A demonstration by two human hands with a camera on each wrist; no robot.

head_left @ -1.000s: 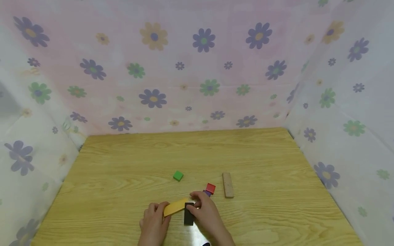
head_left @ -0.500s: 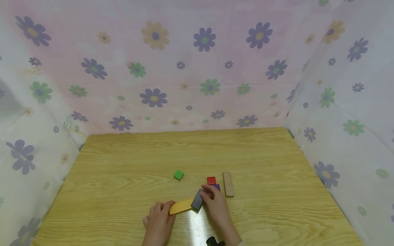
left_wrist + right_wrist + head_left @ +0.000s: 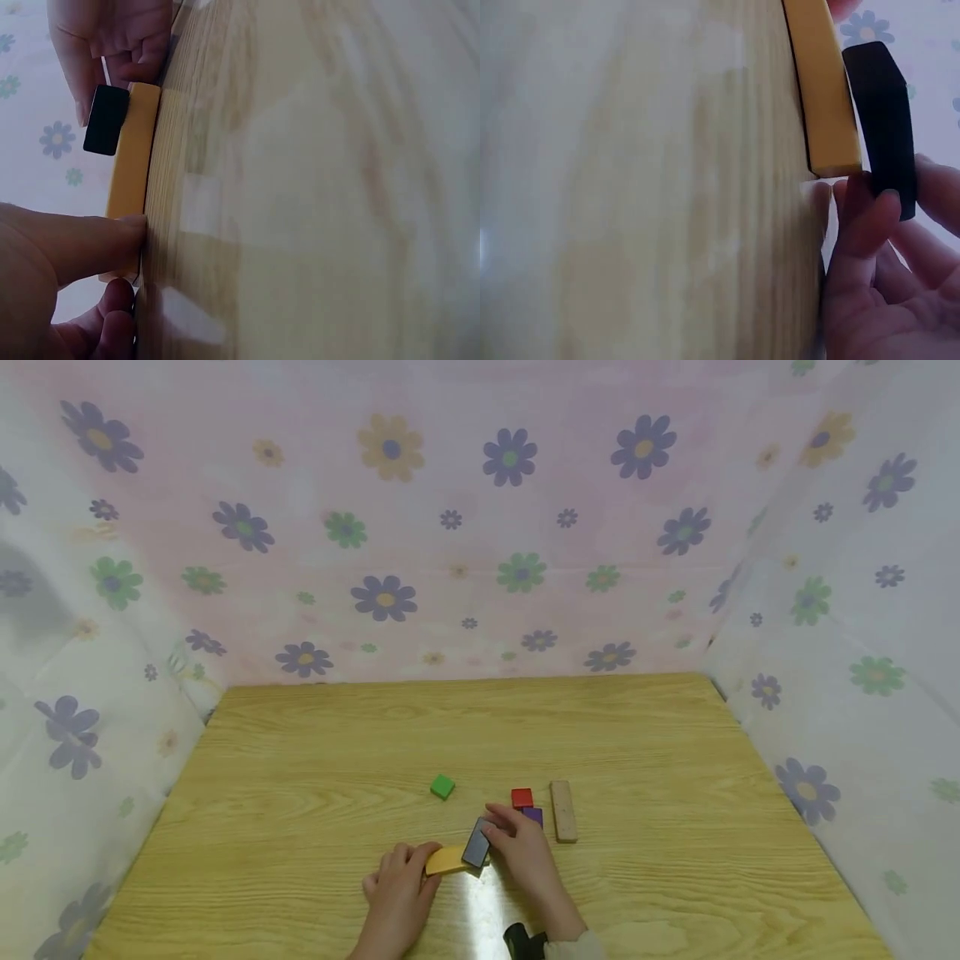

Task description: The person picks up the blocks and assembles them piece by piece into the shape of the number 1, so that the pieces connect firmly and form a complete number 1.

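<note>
A yellow rectangular block (image 3: pixel 446 860) lies flat on the table, its left end gripped between the thumb and fingers of my left hand (image 3: pixel 401 889). My right hand (image 3: pixel 525 856) pinches a black rectangular block (image 3: pixel 477 842) by its far right end. That black block (image 3: pixel 881 112) slants over the right end of the yellow block (image 3: pixel 825 97), close above its top face in the right wrist view. In the left wrist view the black block (image 3: pixel 107 120) overlaps the far part of the yellow block (image 3: pixel 133 165).
Behind my right hand sit a red block (image 3: pixel 522 797) and a purple block (image 3: pixel 533 816), side by side. A plain wooden block (image 3: pixel 563 811) lies right of them. A green block (image 3: pixel 442 787) rests farther left. Flowered cloth (image 3: pixel 465 527) surrounds the wooden table (image 3: pixel 337 735).
My right hand has moved away from me and rightward, turning the black block from straight to slanted over the yellow block. The red and purple blocks have shifted against each other.
</note>
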